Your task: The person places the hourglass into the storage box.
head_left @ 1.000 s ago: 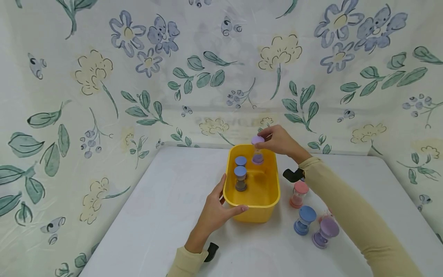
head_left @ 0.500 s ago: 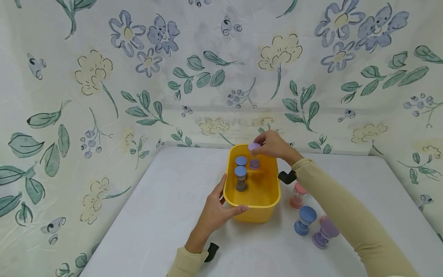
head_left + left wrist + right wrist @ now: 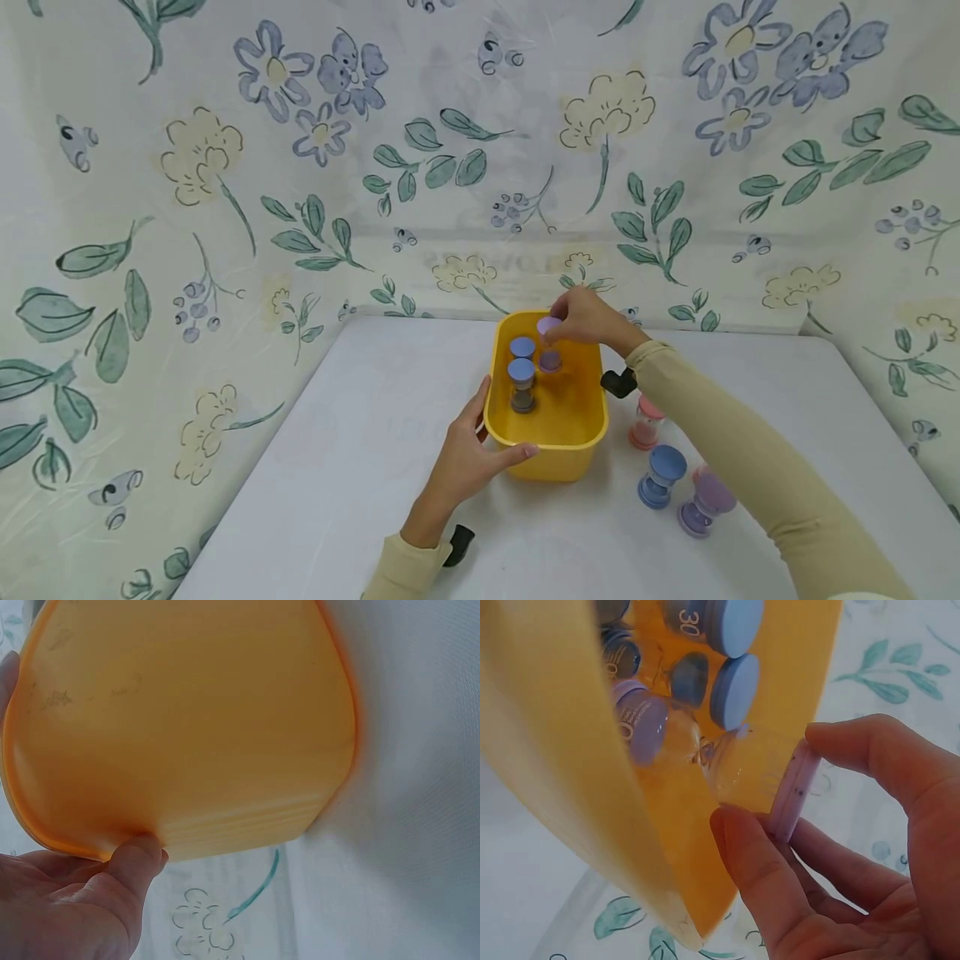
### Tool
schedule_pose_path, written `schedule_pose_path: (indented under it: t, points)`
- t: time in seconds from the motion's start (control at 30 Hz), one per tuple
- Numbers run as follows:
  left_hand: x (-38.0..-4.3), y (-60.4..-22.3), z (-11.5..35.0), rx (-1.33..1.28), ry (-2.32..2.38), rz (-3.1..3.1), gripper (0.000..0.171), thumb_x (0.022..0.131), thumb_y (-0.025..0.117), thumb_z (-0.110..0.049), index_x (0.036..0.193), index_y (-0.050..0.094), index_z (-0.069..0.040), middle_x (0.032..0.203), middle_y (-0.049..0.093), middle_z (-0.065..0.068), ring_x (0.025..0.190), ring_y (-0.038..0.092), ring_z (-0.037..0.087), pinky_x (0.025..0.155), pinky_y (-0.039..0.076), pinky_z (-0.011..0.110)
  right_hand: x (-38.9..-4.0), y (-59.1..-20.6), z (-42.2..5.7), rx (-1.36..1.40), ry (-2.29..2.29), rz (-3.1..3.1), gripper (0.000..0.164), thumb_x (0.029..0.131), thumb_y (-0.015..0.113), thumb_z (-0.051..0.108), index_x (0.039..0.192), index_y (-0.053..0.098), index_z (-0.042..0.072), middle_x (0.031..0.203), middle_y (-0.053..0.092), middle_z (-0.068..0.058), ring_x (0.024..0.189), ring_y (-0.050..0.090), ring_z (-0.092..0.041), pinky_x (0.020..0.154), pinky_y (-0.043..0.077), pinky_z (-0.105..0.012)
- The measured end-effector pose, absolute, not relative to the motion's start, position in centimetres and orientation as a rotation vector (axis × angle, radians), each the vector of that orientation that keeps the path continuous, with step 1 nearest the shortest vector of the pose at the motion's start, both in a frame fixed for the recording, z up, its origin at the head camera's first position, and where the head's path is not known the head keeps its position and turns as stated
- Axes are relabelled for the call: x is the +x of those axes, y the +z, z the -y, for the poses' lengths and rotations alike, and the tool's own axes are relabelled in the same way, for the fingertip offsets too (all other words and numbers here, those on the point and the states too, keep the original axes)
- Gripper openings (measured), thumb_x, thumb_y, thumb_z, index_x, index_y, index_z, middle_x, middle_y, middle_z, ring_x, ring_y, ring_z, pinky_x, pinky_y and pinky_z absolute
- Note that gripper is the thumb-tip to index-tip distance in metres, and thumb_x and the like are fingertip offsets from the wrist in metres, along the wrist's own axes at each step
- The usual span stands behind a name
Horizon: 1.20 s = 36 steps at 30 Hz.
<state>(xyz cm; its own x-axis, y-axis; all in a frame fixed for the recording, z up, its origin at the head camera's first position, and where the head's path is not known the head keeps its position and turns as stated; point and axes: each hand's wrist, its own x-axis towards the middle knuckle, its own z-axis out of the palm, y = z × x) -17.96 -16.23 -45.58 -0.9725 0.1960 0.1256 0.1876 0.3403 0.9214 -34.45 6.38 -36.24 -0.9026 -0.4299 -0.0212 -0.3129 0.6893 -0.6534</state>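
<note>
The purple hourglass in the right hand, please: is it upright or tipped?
Roughly upright: in the head view, the purple hourglass has its base below the cap the right hand pinches.

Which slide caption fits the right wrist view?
Right grip pinches purple hourglass, partly inside yellow bin, beside two blue-capped hourglasses.

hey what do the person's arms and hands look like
Long pale tan sleeves cover both arms. A small black piece shows at the left wrist, another at the right. The left hand and right hand wear no gloves.
</note>
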Motion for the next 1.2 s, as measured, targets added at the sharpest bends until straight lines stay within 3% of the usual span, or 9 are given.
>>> schedule_pose_path:
  t: [0.33, 0.63, 0.8, 0.97, 1.2]
  points:
    - [-18.0, -45.7, 16.2, 0.367, 1.78, -2.556, 0.116, 0.08, 0.087, -0.049, 0.167, 0.017, -0.017, 0.173, 0.026, 0.002, 0.157, 0.035, 0.029, 0.122, 0.038, 0.053, -34.9, -36.6, -6.2, -0.597, -0.851, -2.727, 0.033, 0.084, 0.081, 0.017, 0.11, 0.076, -0.003, 0.1, 0.076, -0.014, 0.087, 0.066, -0.024, 0.09, 0.064, -0.036]
    - [-18.0, -45.8, 16.3, 0.346, 1.774, -2.563, 0.117, 0.079, 0.088, -0.05, 0.167, 0.018, -0.018, 0.172, 0.027, 0.0, 0.157, 0.036, 0.027, 0.122, 0.039, 0.052, -35.2, -37.1, -6.1, -0.688, -0.71, -2.727, 0.028, 0.085, 0.082, 0.017, 0.105, 0.079, -0.003, 0.091, 0.076, -0.011, 0.079, 0.062, -0.02, 0.079, 0.061, -0.028]
    - [-17.9, -45.8, 16.3, 0.339, 1.766, -2.569, 0.117, 0.079, 0.088, -0.05, 0.167, 0.018, -0.018, 0.172, 0.027, 0.0, 0.156, 0.036, 0.027, 0.122, 0.039, 0.052, -35.1, -37.3, -6.0, -0.726, -0.659, -2.737, 0.023, 0.084, 0.082, 0.017, 0.098, 0.079, -0.002, 0.078, 0.069, -0.007, 0.072, 0.056, -0.018, 0.067, 0.05, -0.023]
    - [-17.9, -45.8, 16.3, 0.342, 1.768, -2.573, 0.117, 0.079, 0.088, -0.049, 0.167, 0.018, -0.018, 0.172, 0.028, 0.0, 0.156, 0.037, 0.027, 0.122, 0.039, 0.052, -35.0, -37.8, -5.9, -0.774, -0.665, -2.73, 0.02, 0.086, 0.081, 0.015, 0.095, 0.077, -0.002, 0.074, 0.065, -0.005, 0.068, 0.052, -0.016, 0.063, 0.045, -0.022]
    - [-18.0, -45.8, 16.3, 0.341, 1.766, -2.573, 0.117, 0.079, 0.088, -0.05, 0.167, 0.018, -0.017, 0.172, 0.027, 0.0, 0.156, 0.037, 0.027, 0.122, 0.039, 0.052, -34.7, -37.9, -5.6, -0.748, -0.653, -2.704, 0.018, 0.086, 0.081, 0.013, 0.096, 0.077, -0.001, 0.075, 0.066, -0.005, 0.068, 0.054, -0.016, 0.062, 0.046, -0.02]
